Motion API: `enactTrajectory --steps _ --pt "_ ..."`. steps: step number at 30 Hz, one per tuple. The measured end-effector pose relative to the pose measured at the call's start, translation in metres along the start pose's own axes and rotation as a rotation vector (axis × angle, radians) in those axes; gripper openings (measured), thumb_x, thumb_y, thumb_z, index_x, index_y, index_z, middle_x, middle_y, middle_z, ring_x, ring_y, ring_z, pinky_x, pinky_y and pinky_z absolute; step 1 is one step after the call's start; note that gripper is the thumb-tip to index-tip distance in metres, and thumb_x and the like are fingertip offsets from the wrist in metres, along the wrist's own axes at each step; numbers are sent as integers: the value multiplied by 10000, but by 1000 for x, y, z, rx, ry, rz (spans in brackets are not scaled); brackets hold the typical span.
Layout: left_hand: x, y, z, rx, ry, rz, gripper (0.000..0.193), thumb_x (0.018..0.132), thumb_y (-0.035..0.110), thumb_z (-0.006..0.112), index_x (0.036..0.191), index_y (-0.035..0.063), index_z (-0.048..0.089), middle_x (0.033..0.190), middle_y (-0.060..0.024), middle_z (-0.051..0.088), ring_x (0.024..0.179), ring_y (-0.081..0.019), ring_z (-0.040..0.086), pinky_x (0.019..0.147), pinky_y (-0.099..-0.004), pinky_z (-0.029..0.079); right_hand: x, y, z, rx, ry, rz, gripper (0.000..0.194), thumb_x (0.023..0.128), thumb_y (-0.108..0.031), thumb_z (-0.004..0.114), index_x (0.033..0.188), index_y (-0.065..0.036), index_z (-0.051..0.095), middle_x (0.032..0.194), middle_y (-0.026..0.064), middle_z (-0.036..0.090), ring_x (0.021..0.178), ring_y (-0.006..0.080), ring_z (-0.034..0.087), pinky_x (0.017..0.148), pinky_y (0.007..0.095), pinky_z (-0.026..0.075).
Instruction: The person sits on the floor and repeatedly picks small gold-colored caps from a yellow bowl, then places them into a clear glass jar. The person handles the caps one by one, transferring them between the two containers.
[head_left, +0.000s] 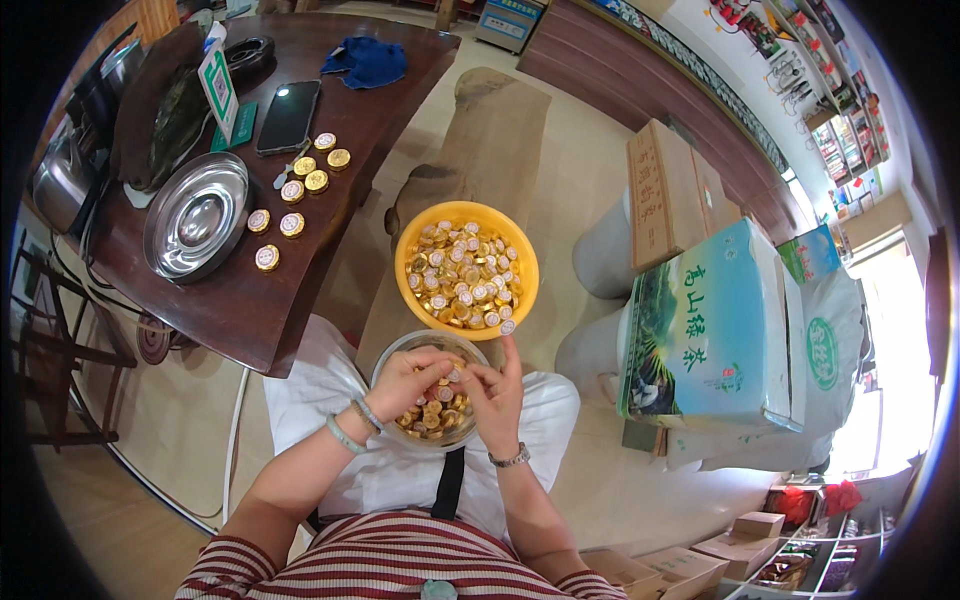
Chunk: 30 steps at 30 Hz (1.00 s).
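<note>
Over a clear plastic tub (474, 435) in my lap, my left hand (405, 386) pinches a small gold-foil-wrapped round piece (454, 373). The thumb and fingers of my right hand (493, 397) meet at the same piece. The right index finger points forward, and a round white printed label (508, 327) appears to sit on its tip, in front of the basin's rim. More gold-wrapped pieces (431, 420) lie in the tub, partly hidden by my hands. Just beyond stands a yellow plastic basin (531, 270), filled with gold pieces (465, 274), many bearing round white labels.
The basin rests on a wooden bench (495, 135). At left, a dark wooden table (300, 300) holds a steel dish (199, 217), several gold pieces (292, 224), a smartphone (289, 118) and a blue cloth (367, 61). Cartons (697, 330) stand at right.
</note>
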<state>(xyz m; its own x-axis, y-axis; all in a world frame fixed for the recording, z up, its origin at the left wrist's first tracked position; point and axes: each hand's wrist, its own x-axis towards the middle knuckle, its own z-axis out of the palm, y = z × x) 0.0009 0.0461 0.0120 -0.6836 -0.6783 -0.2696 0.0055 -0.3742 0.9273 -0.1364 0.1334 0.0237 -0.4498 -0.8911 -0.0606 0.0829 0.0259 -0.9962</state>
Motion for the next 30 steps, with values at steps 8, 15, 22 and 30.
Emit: enactTrajectory --steps 8,15,22,30 --pt "2 3 -5 -281 -52 -113 336 965 121 508 1280 16 563 913 -18 589 659 -74 527 549 -215 458 31 -11 -4 88 67 -52 832 856 52 639 1483 -27 98 924 106 655 794 116 635 702 226 526" --pt "4 11 -24 -645 -199 -223 393 927 86 489 1313 11 497 1011 -69 603 680 -117 521 604 -266 457 110 -14 -9 -364 161 -219 794 861 5 655 1478 -24 155 935 139 649 818 131 626 713 237 520" --pt "3 3 -21 -660 -195 -97 323 967 126 487 1275 33 517 1141 -113 623 711 -106 547 649 -254 479 45 -14 -6 -111 53 -84 758 831 -26 700 1436 8 246 867 74 666 733 97 617 675 231 503" --pt "2 6 -8 -403 -95 21 314 997 182 470 1231 -8 559 1197 -99 621 793 -84 580 686 -222 491 6 -2 26 28 -60 70 783 838 66 644 1450 12 158 896 103 650 787 146 645 711 253 543"
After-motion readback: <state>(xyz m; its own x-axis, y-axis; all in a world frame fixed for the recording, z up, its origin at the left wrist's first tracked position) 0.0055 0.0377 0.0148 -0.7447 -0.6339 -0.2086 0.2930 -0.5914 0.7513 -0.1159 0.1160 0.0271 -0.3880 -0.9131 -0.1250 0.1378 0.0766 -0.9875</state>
